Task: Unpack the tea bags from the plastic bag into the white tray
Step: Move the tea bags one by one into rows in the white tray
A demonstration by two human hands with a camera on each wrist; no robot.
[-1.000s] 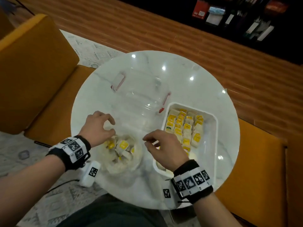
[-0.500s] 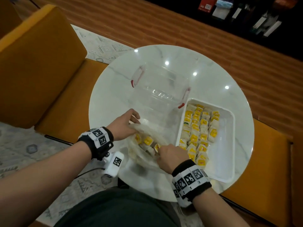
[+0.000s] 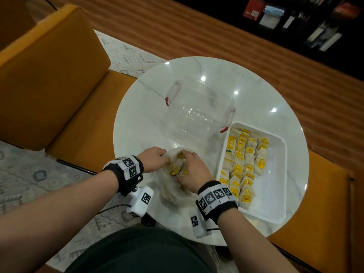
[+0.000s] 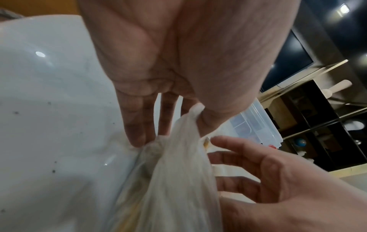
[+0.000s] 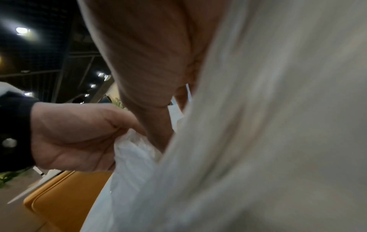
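On the round white marble bench (image 3: 256, 91), the left hand (image 3: 152, 159) pinches the rim of the crumpled translucent plastic bag (image 3: 173, 192) between thumb and fingers (image 4: 137, 125). The right hand (image 3: 194, 172) reaches into its mouth among yellow-tagged tea bags (image 3: 175, 170), its fingers curled inside, grip hidden. The white rectangular tray (image 3: 277, 174) lies just right.

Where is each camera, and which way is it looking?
Head: worn on the head, looking down at the round table; both forearms, left hand and right hand show.
Left wrist: looks along the left palm, whose thumb pinches the plastic bag; right fingers show.
Right wrist: looks along the right hand, pressed against the bag; left hand shows.
All three share the bag and both hands.
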